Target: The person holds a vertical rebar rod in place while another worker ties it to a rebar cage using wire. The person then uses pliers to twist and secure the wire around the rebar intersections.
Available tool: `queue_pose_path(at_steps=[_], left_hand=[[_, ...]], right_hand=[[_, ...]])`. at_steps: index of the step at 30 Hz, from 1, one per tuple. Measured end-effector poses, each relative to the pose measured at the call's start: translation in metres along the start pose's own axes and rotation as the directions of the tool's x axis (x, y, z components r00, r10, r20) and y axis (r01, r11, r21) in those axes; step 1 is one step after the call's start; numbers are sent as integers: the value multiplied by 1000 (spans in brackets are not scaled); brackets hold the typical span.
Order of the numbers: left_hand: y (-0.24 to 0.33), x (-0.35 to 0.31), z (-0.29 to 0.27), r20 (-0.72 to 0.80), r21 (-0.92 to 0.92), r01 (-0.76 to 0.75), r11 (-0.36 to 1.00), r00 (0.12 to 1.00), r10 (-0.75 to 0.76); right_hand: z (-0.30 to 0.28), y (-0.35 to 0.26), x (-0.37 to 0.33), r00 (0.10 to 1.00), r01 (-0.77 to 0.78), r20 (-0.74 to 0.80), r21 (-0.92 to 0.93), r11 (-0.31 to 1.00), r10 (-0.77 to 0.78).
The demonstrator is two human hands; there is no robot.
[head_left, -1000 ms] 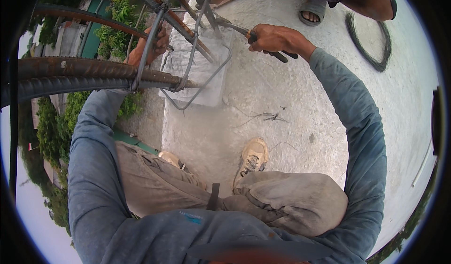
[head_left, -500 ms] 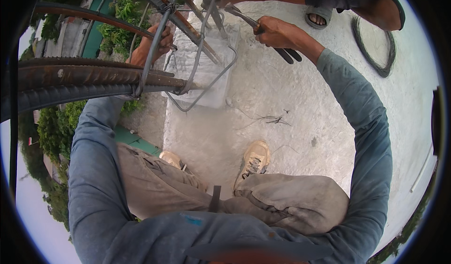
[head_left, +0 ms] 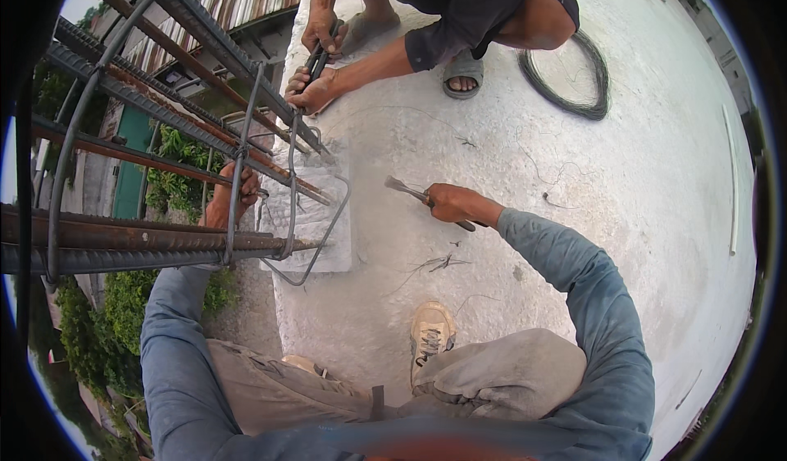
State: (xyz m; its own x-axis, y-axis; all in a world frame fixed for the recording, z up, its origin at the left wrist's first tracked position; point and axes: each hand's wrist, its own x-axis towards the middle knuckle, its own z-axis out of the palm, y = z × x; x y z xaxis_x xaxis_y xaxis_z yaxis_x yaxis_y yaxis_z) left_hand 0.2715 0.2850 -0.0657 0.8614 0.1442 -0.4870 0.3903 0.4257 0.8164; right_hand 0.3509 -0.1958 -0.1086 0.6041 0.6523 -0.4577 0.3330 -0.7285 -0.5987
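Observation:
My right hand (head_left: pixel 455 204) is closed around the black handles of a pair of pincers (head_left: pixel 403 186), held above the pale concrete, apart from the steel. Their metal jaws point left. My left hand (head_left: pixel 234 197) reaches behind the column of rebar (head_left: pixel 156 238), its fingers curled beside a bent steel stirrup (head_left: pixel 238 166). A small dark tip sticks out at those fingers; what they grip is partly hidden by the bars. Around the bar ends, a loose-looking stirrup corner (head_left: pixel 334 227) juts over a raised white concrete block (head_left: pixel 336 257).
A co-worker (head_left: pixel 484 18) squats at the far side, both hands on a black-handled tool (head_left: pixel 318 61) by the rebar. A coil of tie wire (head_left: pixel 602 92) lies at the far right. Wire scraps (head_left: pixel 443 262) lie near my shoe (head_left: pixel 432 330). Beyond the slab's left edge are plants (head_left: pixel 135 309) below.
My right hand with the pincers has drawn back from the stirrup and the co-worker's hand. The view has shifted, showing more of the co-worker. My left hand stays behind the bars.

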Motion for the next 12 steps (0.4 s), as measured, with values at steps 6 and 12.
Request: queue_pose_path(at_steps=[6,12], left_hand=[[3,8,-13,89,33,50,998,995,-52],[-37,-14,-71,46,54,149,987,987,-151]], right_hand=[[50,11,-50,998,-32,58,-31,999,33],[78,-17,-63,984,-172,-84,-188,967,158]])
